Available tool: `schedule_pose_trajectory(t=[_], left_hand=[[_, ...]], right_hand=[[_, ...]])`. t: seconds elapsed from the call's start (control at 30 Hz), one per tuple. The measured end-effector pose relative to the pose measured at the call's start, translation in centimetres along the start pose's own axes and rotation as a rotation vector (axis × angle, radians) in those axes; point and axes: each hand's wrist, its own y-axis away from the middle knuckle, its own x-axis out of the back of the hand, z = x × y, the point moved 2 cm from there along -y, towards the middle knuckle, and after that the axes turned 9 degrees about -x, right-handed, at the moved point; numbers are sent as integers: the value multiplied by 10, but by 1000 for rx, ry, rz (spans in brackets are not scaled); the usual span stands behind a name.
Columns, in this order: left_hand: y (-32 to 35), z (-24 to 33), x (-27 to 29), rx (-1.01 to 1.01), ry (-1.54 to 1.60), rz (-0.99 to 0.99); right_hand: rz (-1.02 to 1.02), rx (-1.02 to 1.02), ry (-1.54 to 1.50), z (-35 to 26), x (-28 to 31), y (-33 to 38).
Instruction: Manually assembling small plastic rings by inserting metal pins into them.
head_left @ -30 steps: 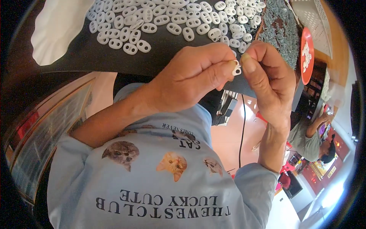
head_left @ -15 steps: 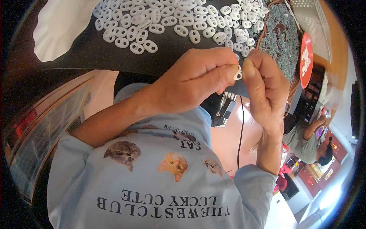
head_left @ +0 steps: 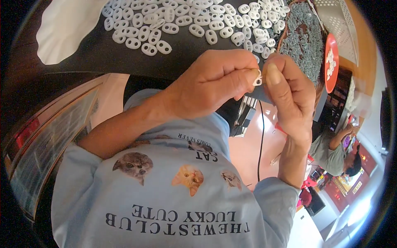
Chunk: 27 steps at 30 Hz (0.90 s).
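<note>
Pinched between the thumb and bent fingers of my left hand (head_left: 215, 84) is a small white oval plastic cord lock (head_left: 258, 79), one hole showing. My right hand (head_left: 291, 97) is closed just to the right of it, its thumb pressed against the curled fingers. Whatever lies in that right pinch is too small or hidden to make out. Many loose white two-hole cord locks (head_left: 196, 30) are spread over the dark table (head_left: 99, 58) beyond my hands. A heap of small grey pieces (head_left: 306, 41), too fine to name, lies past my right hand.
At the far left stands a white wavy-edged dish (head_left: 62, 35). A red plate (head_left: 331, 87) holding white pieces is on the right, near a white perforated basket (head_left: 346, 25). Another person (head_left: 328, 155) sits farther right. A black cable (head_left: 261, 140) hangs below the table.
Both hands stay close together at nearly the same place. My right hand has turned slightly, its thumb tip now more upright. The cord lock remains in my left pinch.
</note>
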Motion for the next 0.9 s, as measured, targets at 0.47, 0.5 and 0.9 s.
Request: schedule_pose_trajectory(t=[0.47,0.5,0.9], left_hand=[[0,0,0,-10,-7,40],[0,0,0,-9,-6,39],[0,-2,1,-14,17,31]], right_hand=[[-59,71,43,4,2,-2],[-14,79,12,4,0,-2],[22,66,-34,3,-1,0]])
